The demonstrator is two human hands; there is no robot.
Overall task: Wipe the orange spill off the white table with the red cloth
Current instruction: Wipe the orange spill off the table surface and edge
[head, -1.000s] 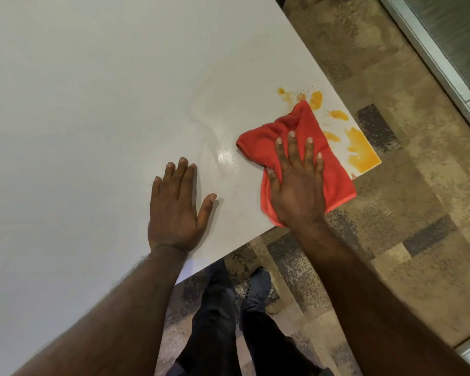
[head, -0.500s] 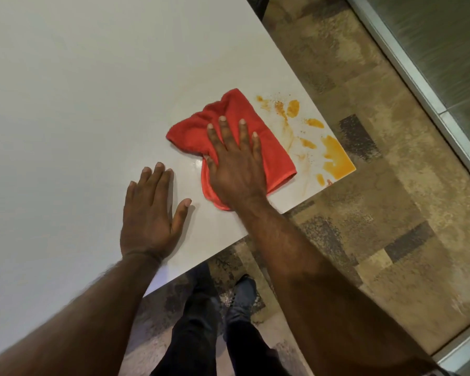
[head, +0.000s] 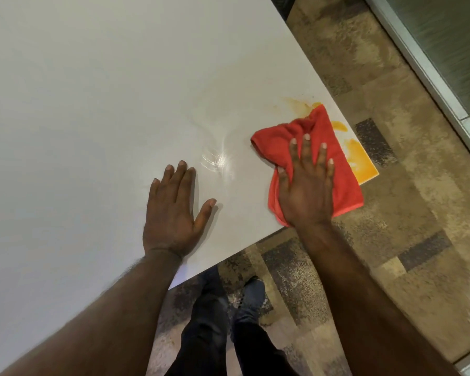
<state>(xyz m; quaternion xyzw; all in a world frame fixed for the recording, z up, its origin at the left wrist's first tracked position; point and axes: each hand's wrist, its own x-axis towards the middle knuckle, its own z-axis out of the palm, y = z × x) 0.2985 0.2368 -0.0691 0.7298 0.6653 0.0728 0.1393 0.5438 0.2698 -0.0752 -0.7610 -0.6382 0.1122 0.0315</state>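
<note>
Cloth: my right hand (head: 305, 191), spread flat, swept the red cloth (head: 310, 164) back right onto the orange spill (head: 360, 161) | left hand (head: 171, 213) splayed on the bench (head: 120, 104) | far blots looked smeared, corner pool remained.

Red cloth (head: 318, 147) lies crumpled near the white tabletop (head: 120, 104) corner, overhanging the near edge; orange spill (head: 360, 161) smeared just beside it.
</note>
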